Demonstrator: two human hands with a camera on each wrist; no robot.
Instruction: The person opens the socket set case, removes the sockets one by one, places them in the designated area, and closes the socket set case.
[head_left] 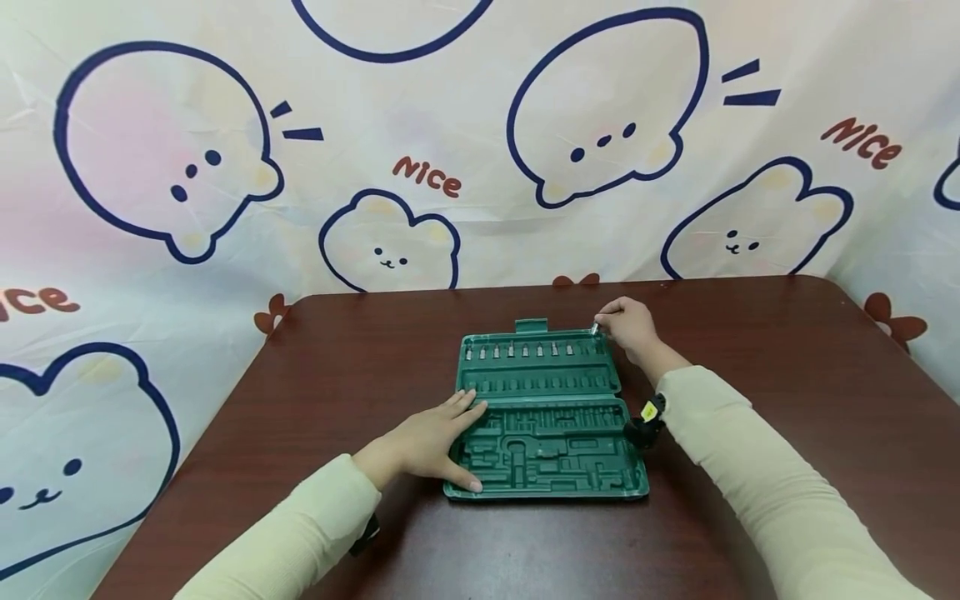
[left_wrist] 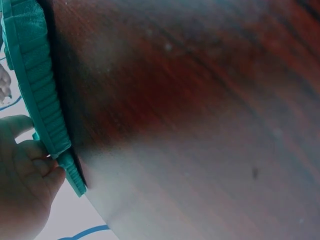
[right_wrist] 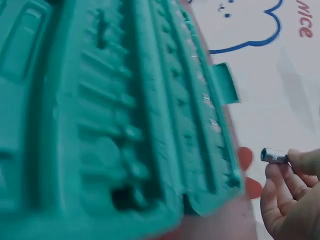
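Observation:
A green plastic tool case (head_left: 551, 497) lies unfolded on the table, its moulded slots facing up. My left hand (head_left: 429, 442) rests on its left edge with fingers spread, near the hinge and the front corner. Between the thumb and fingers of my right hand (head_left: 632, 329) is a small silver socket (right_wrist: 274, 155), pinched at one end. That hand is over the far right corner of the case. Several small metal pieces (head_left: 525, 351) stand in a row along the far half; the slots of the near half hold nothing visible.
A brown wooden table (head_left: 360, 358) lies under the case. Behind it hangs a pale cloth (head_left: 480, 125) printed with cartoon bears. A green latch tab (head_left: 531, 326) sticks out from the far edge of the case.

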